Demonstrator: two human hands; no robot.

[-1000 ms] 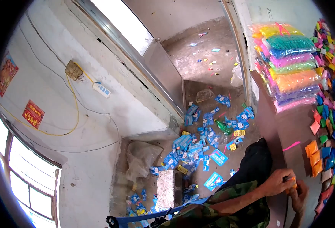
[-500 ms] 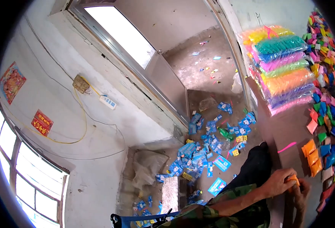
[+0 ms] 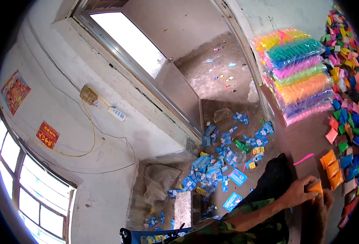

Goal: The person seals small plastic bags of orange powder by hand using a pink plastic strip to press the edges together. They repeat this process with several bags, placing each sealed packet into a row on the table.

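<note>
At the lower right, above the brown tabletop, my left hand is closed with its fingers pinching a small orange packet. My right hand comes up from below, its fingers curled against the packet's underside and partly hidden. Just beyond my hands lies a short row of filled orange packets. A bright pink strip rests on the tabletop, a little farther from my left hand.
Clear bags of coloured packets are stacked at the table's far end. Along the right edge spreads a heap of loose coloured packets. Blue boxes litter the floor beside my leg. An open door stands beyond.
The orange packet shows more between my fingers than before. Both hands have shifted slightly, and the whole view has moved a little.
</note>
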